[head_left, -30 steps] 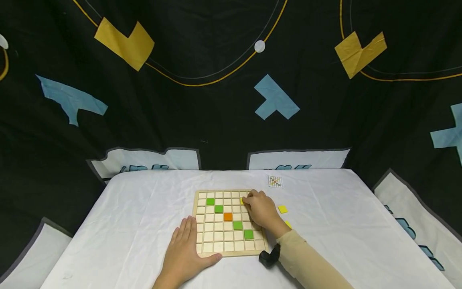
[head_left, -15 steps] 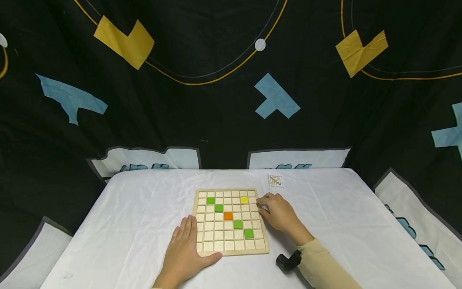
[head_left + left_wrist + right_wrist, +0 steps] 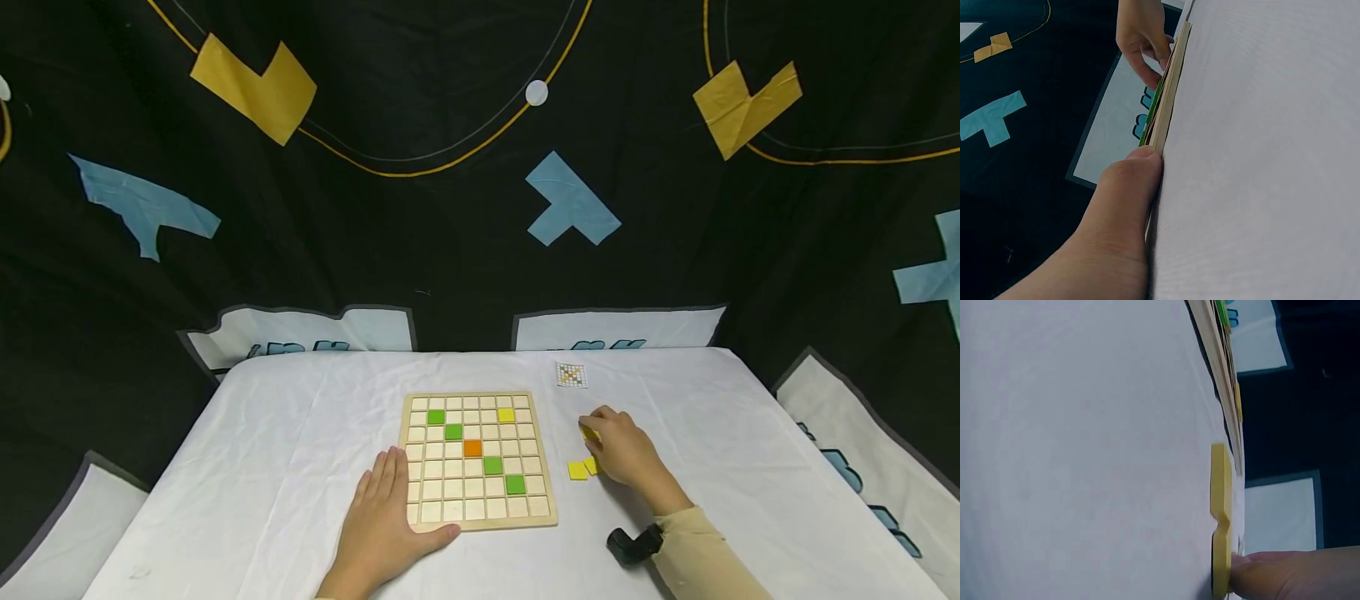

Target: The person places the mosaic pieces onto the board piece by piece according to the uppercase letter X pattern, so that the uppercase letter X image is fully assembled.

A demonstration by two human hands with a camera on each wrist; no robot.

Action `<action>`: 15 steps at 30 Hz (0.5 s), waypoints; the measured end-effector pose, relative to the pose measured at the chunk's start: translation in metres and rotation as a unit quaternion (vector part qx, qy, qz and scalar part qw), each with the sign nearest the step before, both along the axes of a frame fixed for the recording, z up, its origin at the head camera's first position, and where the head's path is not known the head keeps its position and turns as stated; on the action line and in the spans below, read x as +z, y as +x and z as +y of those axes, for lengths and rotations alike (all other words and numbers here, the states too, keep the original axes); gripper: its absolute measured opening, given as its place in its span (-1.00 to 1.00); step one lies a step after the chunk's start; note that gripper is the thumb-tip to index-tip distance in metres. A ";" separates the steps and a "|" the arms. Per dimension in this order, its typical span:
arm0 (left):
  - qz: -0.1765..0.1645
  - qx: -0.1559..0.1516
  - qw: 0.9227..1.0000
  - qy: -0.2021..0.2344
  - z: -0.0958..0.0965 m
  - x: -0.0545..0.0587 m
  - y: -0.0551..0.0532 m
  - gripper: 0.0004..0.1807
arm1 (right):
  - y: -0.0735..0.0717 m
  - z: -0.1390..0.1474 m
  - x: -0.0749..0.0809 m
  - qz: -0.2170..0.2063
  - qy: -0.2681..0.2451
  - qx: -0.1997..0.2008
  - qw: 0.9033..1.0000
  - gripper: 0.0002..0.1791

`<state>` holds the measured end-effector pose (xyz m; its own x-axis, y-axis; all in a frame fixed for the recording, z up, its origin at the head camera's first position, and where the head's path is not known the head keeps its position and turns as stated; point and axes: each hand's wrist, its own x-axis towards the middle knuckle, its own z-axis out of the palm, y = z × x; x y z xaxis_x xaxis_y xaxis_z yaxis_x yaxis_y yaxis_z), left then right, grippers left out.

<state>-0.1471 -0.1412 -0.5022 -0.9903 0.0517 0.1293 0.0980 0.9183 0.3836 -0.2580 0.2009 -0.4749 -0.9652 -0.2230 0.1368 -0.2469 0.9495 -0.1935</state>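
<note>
A square wooden grid board (image 3: 517,525) lies on the white table with several green tiles (image 3: 492,466), one orange tile (image 3: 472,448) and one yellow tile (image 3: 506,415) among its pale squares. My left hand (image 3: 382,521) rests at its near left corner, fingers straight along the left side and thumb on the front edge. To the right of the board my right hand (image 3: 626,450) pinches a yellow tile (image 3: 590,433) at its fingertips. Two more yellow tiles, the nearer one (image 3: 577,471) in plain sight, lie just below those fingers. The right thumb (image 3: 1272,575) shows beside yellow tiles (image 3: 1220,481).
A small printed card (image 3: 572,375) with a coloured grid pattern lies behind the board, to the right. Black cloth (image 3: 465,250) with gold and blue shapes hangs behind the table (image 3: 225,467). A black device (image 3: 633,546) sits on my right wrist.
My right hand has left the yellow tile on the board and moved right to the loose yellow tiles, where it pinches one. My left hand has stayed at the board's corner.
</note>
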 end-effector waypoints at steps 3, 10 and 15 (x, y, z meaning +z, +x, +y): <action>0.001 0.000 1.000 0.000 0.000 -0.001 0.000 0.52 | 0.000 0.004 0.000 -0.008 -0.012 -0.010 1.000 -0.62; 0.005 0.003 1.000 0.000 -0.001 -0.003 0.000 0.52 | -0.001 0.005 0.001 -0.008 -0.018 -0.016 1.000 -0.74; 0.004 0.001 1.000 0.003 -0.001 -0.003 -0.001 0.53 | -0.001 -0.005 0.006 -0.026 -0.029 -0.018 0.999 -0.76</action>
<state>-0.1482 -0.1422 -0.5054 -0.9894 0.0487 0.1371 0.0990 0.9160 0.3887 -0.2593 0.1955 -0.4688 -0.9788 -0.1805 0.0973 -0.2001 0.9443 -0.2611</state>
